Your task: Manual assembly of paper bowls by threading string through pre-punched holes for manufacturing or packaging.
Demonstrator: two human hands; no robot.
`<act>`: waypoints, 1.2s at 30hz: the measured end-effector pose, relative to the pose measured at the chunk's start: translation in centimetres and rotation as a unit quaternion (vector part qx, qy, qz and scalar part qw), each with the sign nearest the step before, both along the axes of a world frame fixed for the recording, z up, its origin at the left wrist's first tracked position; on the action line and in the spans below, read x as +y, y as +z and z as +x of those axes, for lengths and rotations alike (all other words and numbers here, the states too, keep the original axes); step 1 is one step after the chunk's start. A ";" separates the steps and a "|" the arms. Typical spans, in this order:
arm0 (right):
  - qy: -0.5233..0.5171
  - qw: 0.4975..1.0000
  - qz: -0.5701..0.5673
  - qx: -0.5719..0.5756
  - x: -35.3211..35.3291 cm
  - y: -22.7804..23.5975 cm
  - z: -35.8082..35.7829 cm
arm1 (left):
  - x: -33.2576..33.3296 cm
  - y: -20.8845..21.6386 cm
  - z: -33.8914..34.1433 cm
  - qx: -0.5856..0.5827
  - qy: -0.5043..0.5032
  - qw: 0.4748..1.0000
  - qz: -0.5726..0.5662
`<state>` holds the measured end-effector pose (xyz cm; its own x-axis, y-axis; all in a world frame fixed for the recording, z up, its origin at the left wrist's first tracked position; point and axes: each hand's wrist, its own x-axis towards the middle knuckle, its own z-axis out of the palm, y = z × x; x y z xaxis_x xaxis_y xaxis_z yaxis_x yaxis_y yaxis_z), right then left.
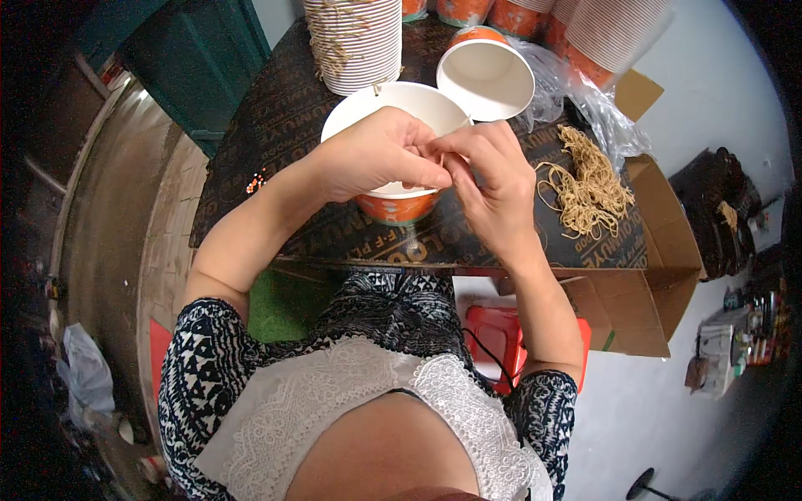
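Observation:
Over the near rim of a white paper bucket (393,210) with an orange patterned outside, my two hands meet with fingertips pinched together. Both my left hand (380,154) and my right hand (493,179) are closed. A thin pale strand, which looks like string, shows faintly between the fingertips; most of it is hidden by the fingers. Small bits of string also stick up at the bucket's far rim. To the right of my right hand lies a loose heap of tan string (589,188) on the dark printed tabletop (292,221).
Behind the bucket rises a tall stack of nested paper buckets (355,42) with string bits along the rims. Another paper bucket (486,79) lies on its side, near clear plastic wrap (543,79). More stacked buckets (618,37) stand far right. An open cardboard box (660,225) adjoins the table's right edge.

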<state>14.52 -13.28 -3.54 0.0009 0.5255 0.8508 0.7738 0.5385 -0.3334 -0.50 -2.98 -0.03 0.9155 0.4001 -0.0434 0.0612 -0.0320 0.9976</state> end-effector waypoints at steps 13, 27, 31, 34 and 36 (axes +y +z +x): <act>0.007 0.989 -0.139 0.050 -1.8 -1.1 0.4 | 1.1 -0.3 -0.4 -0.003 -0.037 0.999 0.004; -0.071 0.997 -0.031 0.028 -1.7 -1.5 -1.3 | 0.8 0.0 -0.2 0.004 0.000 0.999 0.032; -0.095 0.994 0.006 -0.045 -2.2 -1.5 -1.8 | 1.0 0.0 -0.2 0.007 -0.002 0.999 0.039; -0.086 0.995 -0.002 -0.043 -2.2 -1.7 -1.2 | 1.1 -0.5 -0.2 0.013 -0.009 0.998 0.065; -0.073 0.997 -0.022 -0.002 -1.8 -2.0 -0.7 | 1.0 -1.0 -0.3 -0.023 0.004 0.998 0.053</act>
